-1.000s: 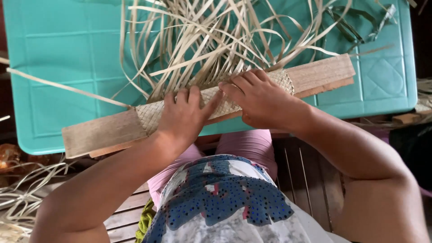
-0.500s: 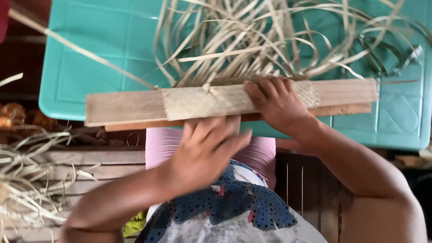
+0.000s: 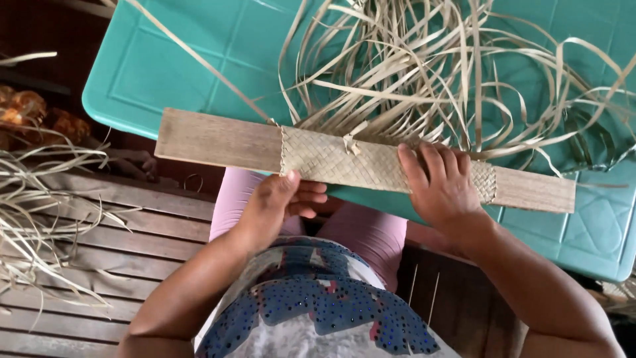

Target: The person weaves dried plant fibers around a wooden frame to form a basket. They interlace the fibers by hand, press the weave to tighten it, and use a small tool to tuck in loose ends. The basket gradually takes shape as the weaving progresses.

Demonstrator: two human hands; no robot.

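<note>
A long wooden board lies across the near edge of a teal plastic table. A band of woven pale straw wraps its middle. From the weave, many loose straw strips fan out over the table. My right hand rests flat on the right part of the woven band, fingers spread and pressing down. Below the left end of the weave, my left hand grips the board's near edge, thumb on top and fingers curled under.
A pile of dry straw strips lies on the wooden slat floor at the left. My lap in pink cloth is under the board. Some brownish objects sit in the dark at far left.
My left hand has come up from my lap to grip the board's near edge. The view has shifted, and the board now sits tilted down to the right. My right hand stays on the weave.
</note>
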